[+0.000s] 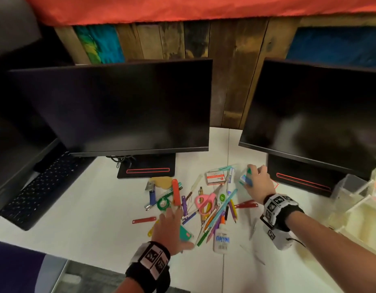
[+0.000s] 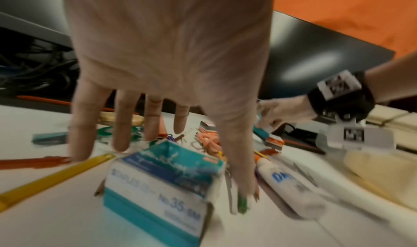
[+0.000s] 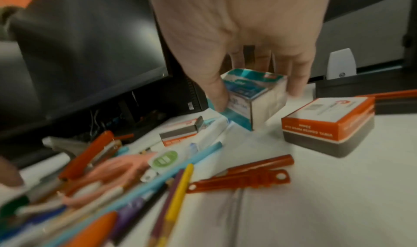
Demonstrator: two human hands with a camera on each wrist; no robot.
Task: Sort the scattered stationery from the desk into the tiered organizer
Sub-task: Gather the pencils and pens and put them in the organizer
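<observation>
Right hand (image 3: 243,36) clamps a teal staple box (image 3: 250,97), thumb on one side and fingers on the other, lifted clear of the white desk (image 1: 94,218) near its far edge, by the right monitor's base (image 1: 303,182). Left hand (image 2: 167,58) spreads flat, fingers straight and apart, over a second teal staple box (image 2: 158,186) standing at the near side of the stationery pile (image 1: 206,206). Tiered organizer (image 1: 356,208), pale and translucent, stands at the desk's right edge. Two dark monitors (image 1: 123,106) line the far edge. Orange-and-grey box (image 3: 329,126) sits just beside the held box. Glue bottle (image 1: 221,240) lies at the pile's near end.
</observation>
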